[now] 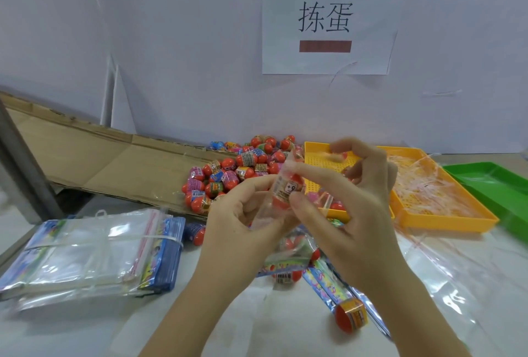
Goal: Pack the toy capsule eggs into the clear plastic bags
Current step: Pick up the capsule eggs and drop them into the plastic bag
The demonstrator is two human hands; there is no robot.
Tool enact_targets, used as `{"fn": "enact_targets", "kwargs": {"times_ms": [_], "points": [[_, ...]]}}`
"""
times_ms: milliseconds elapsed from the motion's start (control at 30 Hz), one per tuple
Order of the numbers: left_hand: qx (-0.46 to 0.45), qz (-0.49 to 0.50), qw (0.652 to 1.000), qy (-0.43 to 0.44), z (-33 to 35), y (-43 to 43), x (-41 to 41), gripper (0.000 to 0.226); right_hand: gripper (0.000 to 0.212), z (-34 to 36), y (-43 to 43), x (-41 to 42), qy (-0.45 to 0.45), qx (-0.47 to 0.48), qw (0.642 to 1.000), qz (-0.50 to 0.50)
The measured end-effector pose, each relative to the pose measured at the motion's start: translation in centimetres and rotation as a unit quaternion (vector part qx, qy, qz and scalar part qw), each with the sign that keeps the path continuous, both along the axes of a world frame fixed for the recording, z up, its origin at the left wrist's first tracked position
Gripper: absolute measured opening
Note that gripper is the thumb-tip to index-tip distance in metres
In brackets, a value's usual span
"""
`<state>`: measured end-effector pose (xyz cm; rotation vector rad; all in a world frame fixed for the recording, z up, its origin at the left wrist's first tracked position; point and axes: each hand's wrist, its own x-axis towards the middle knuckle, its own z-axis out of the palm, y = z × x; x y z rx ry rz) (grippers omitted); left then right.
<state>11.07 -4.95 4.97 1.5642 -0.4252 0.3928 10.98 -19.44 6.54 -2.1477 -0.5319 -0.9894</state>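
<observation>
A red capsule egg (287, 189) with a printed label sits inside a small clear plastic bag (268, 214) held above the table. My left hand (243, 211) grips the bag from the left and below. My right hand (351, 199) pinches the bag and egg from the right, thumb and forefinger on either side. A heap of several loose red eggs (234, 174) lies behind my hands. A bundled stack of clear bags (94, 251) rests at the left. Packed eggs in bags (294, 259) lie under my hands, and one bagged egg (350, 318) lies nearer to me.
An orange perforated tray (445, 221) with thin plastic strips stands at the right, a green tray (491, 182) beyond it. Flattened cardboard (108, 162) lies at the back left. A paper sign (325, 16) hangs on the wall. Loose clear film (457, 279) covers the table's right side.
</observation>
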Motion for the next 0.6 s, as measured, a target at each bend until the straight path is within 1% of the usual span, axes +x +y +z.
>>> {"fn": "enact_targets", "kwargs": {"times_ms": [67, 133, 167, 233, 267, 300, 333, 367, 400, 433, 467, 500, 533, 567, 600], "points": [[0.004, -0.010, 1.000, -0.007, 0.0, -0.1, 0.0, 0.036, 0.026, 0.3, 0.0, 0.2, 0.028, 0.015, 0.999, 0.025], [-0.011, -0.021, 1.000, -0.001, -0.1, -0.1, 0.0, 0.030, 0.023, 0.4, 0.0, -0.1, 0.096, 0.006, 0.993, 0.074], [-0.023, -0.025, 0.999, 0.009, -0.1, -0.1, 0.0, 0.027, 0.026, 0.4, 0.0, -0.4, 0.123, -0.009, 0.988, 0.092], [-0.049, -0.030, 0.998, 0.033, -0.1, -0.1, 0.1, 0.027, 0.033, 0.3, 0.0, -1.1, 0.118, -0.034, 0.989, 0.077], [-0.067, -0.032, 0.996, 0.043, -0.1, 0.0, 0.1, 0.027, 0.033, 0.7, 0.6, -0.8, 0.111, -0.025, 0.990, 0.081], [-0.091, -0.031, 0.994, 0.058, -0.1, 0.1, 0.2, 0.028, 0.033, 1.3, 1.2, -0.6, 0.111, -0.008, 0.986, 0.125], [-0.120, -0.025, 0.990, 0.076, 0.0, 0.2, 0.4, 0.030, 0.030, 2.0, 2.0, 0.4, 0.143, 0.018, 0.963, 0.227], [-0.147, -0.018, 0.985, 0.092, 0.0, 0.4, 0.6, 0.030, 0.033, 2.4, 2.5, 1.0, 0.217, 0.030, 0.922, 0.320], [-0.169, -0.013, 0.980, 0.103, 0.0, 0.5, 0.8, 0.029, 0.041, 2.2, 2.4, 1.3, 0.258, 0.008, 0.889, 0.378], [-0.186, -0.009, 0.976, 0.109, -0.1, 0.7, 1.0, 0.028, 0.032, 1.6, 1.2, 1.2, 0.305, -0.007, 0.881, 0.360], [-0.198, -0.003, 0.974, 0.114, -0.1, 0.8, 1.2, 0.027, 0.019, 1.2, 0.5, 1.6, 0.343, 0.052, 0.884, 0.313], [-0.205, 0.006, 0.972, 0.117, -0.1, 0.8, 1.3, 0.027, 0.035, 1.0, -0.2, 1.3, 0.345, 0.106, 0.897, 0.255], [-0.207, 0.017, 0.971, 0.118, -0.1, 0.7, 1.3, 0.027, 0.049, 0.4, -0.6, 1.5, 0.349, 0.142, 0.901, 0.216], [-0.205, 0.026, 0.972, 0.114, -0.2, 0.7, 1.4, 0.027, 0.053, -0.1, -0.9, 1.1, 0.359, 0.141, 0.892, 0.234], [-0.207, 0.031, 0.972, 0.110, -0.3, 0.7, 1.4, 0.027, 0.050, -0.4, -0.7, 1.0, 0.373, 0.146, 0.879, 0.258]]}}
